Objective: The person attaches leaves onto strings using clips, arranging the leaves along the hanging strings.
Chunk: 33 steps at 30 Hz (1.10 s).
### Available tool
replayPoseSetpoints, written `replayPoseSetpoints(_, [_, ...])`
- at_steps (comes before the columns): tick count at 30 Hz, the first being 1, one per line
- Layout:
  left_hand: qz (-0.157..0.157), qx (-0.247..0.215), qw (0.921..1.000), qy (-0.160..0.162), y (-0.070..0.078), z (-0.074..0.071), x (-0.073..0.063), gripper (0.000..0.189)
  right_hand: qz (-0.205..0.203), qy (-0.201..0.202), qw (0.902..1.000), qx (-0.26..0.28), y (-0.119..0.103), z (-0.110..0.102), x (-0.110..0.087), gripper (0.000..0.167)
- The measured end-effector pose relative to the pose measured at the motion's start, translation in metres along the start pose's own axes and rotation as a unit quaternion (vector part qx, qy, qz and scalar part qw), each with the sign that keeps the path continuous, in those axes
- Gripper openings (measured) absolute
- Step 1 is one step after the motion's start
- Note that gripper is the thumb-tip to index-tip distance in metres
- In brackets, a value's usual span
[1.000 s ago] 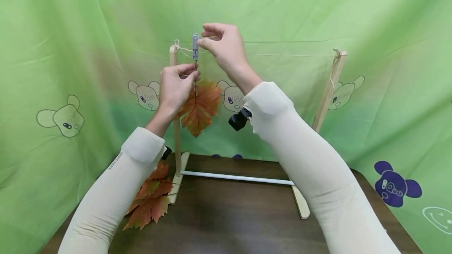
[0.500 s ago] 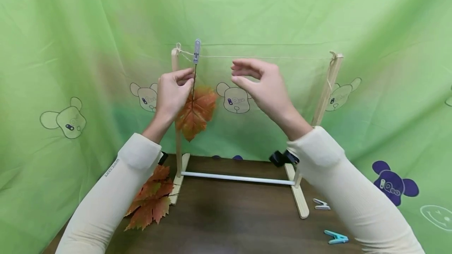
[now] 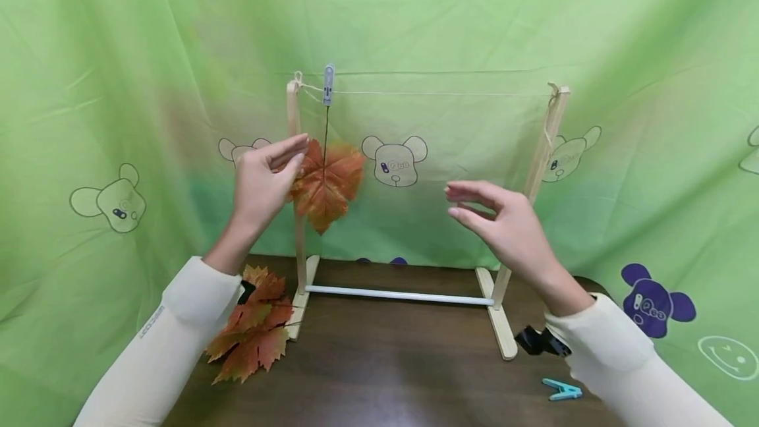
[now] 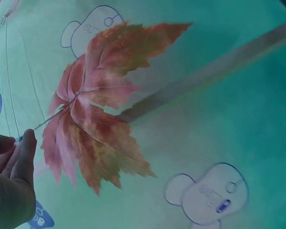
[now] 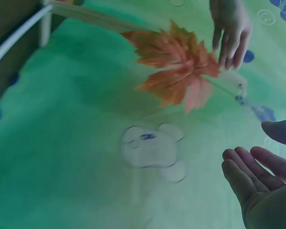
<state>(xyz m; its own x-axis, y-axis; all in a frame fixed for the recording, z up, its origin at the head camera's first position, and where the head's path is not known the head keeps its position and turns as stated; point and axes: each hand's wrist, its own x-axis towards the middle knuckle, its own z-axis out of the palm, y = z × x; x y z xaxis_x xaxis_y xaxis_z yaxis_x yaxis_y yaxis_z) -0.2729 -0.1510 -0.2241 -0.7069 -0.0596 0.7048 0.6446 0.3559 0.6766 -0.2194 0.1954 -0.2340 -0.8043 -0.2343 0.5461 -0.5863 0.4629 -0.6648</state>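
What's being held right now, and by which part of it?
Nothing in the left grip or right grip; the grey clothespin holds the hanging leaf by its stem.

Soft, even light falls across a green curtain (image 3: 462, 31) in the head view, with a dull sheen on the brown tabletop (image 3: 385, 368), while both wrist views (dimmer, hazy and tinted teal) soften the finer detail of the hanging orange leaf (image 4: 105, 136).

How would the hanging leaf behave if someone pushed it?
The leaf would probably swing, since it hangs by a thin stem from one clip. It looks light: the line runs nearly straight. Its thin-looking lobes would likely flex.
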Motion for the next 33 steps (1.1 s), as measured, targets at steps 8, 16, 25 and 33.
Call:
replayPoseSetpoints(8, [0.002, 0.081, 0.9954, -0.051, -0.022, -0.025, -0.044, 0.030, 0.041, 0.016, 0.9986, -0.029, 0.043, -0.015, -0.049, 0.036])
replayPoseSetpoints(16, [-0.052, 0.103, 0.9888, -0.095, -0.052, -0.050, -0.084, 0.033, 0.087, 0.027, 0.9924, -0.082, 0.079, -0.030, -0.089, 0.040])
replayPoseSetpoints(25, [-0.092, 0.151, 0.9771, -0.119, -0.084, -0.068, -0.116, 0.033, 0.109, 0.047, 0.9877, -0.102, 0.114, -0.040, -0.124, 0.037])
replayPoseSetpoints(33, [-0.110, 0.183, 0.9658, -0.148, -0.106, -0.076, -0.130, 0.033, 0.114, 0.047, 0.9834, -0.133, 0.136, -0.042, -0.139, 0.033])
